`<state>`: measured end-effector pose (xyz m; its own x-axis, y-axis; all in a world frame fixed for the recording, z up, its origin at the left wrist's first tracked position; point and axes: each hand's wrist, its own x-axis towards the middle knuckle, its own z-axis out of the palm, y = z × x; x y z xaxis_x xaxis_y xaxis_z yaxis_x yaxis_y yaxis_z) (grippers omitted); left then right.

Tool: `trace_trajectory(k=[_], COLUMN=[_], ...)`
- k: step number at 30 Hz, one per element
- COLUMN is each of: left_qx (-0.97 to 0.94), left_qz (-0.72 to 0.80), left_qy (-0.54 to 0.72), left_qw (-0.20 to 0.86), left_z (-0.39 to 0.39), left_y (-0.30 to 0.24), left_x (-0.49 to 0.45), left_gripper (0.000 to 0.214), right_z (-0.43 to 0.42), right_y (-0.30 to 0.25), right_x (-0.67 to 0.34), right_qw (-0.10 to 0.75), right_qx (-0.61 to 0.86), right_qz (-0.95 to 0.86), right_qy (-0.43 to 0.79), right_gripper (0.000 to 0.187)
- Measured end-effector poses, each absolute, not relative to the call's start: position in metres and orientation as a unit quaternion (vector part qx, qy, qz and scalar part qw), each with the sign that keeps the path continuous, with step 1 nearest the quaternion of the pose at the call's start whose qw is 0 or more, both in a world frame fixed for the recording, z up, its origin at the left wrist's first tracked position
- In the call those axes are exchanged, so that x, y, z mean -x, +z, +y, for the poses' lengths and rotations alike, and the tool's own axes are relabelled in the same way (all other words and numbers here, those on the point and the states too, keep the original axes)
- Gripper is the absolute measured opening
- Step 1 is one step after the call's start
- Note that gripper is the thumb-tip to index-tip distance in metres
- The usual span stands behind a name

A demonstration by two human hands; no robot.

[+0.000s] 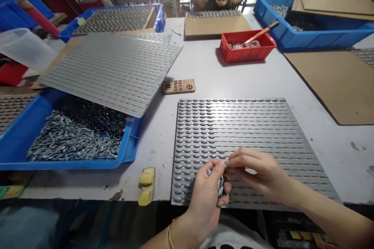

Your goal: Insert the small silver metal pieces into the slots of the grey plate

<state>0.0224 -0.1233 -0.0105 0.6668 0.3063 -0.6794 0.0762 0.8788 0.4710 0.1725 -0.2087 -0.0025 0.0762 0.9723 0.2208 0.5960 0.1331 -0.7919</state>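
Note:
My left hand (207,184) is curled around a handful of small grey oval pieces (220,186), above the lower left of a grey slotted board (257,128). Close beside it, my right hand (254,169) has thumb and fingers pinched together at the left fingertips; what is in the pinch is too small to make out. Rows of the same oval pieces (193,128) sit in the board's left columns, and one row runs along its top edge. At left, a blue bin (128,148) holds a heap of loose grey pieces (78,140).
A second grey board (117,66) lies tilted over the blue bin. Beyond are a patterned phone-like case (179,86), a red tray (244,54) with an orange-handled tool (260,34), and another blue bin (327,37). A yellow block (146,186) rests at the table edge. Someone works opposite.

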Motion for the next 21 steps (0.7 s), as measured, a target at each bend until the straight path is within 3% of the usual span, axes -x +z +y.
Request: trace_trajectory(k=[11,21], left_qx=[-0.212,-0.184], left_qz=[0.432,0.421], left_qy=[0.086,0.077], left_qw=[0.872,0.885], left_z=[-0.114,-0.111], left_y=[-0.005,-0.011], left_x=[-0.009,-0.010], left_gripper=[0.027,0.039], right_z=[-0.181,-0.172], right_y=[-0.052,-0.042], right_x=[-0.197,-0.200], right_qw=[0.301,0.225], right_qx=[0.721,0.728], right_qz=[-0.602,-0.621], right_qy=[0.162,0.181], right_gripper=[0.012,0.015])
